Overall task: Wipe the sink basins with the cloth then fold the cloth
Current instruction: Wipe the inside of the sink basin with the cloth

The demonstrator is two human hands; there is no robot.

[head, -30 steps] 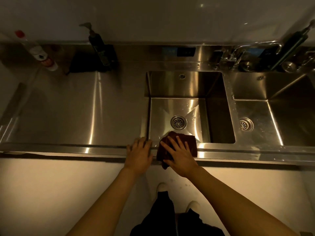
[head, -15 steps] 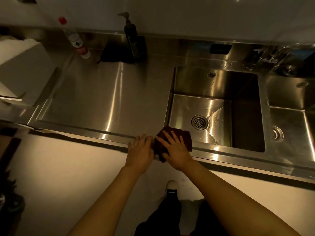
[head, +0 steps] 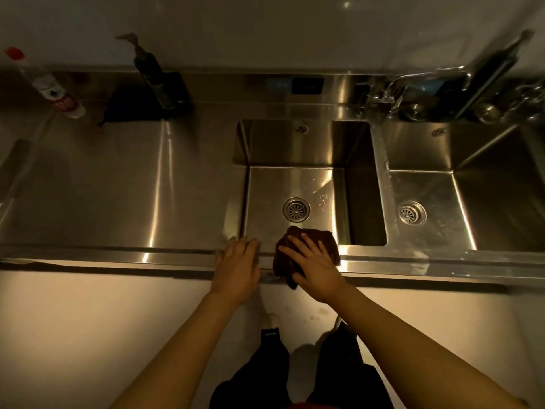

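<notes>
A dark red cloth [head: 326, 242] lies bunched on the front rim of the steel counter, just in front of the middle sink basin [head: 298, 187]. My right hand [head: 311, 262] presses flat on the cloth with spread, straight fingers. My left hand [head: 237, 265] rests flat on the rim just left of the cloth, not touching it. A second basin [head: 436, 199] lies to the right, past a narrow divider.
A steel drainboard [head: 118, 184] spreads left of the basins. At the back stand a pump bottle [head: 153, 78] on a dark pad, a red-capped bottle [head: 56, 90] and the faucet fittings [head: 413, 93]. My legs and feet show below the counter edge.
The view swung left and then back to centre on the basins. Both hands stay on the front rim, my right hand still pressing the cloth.
</notes>
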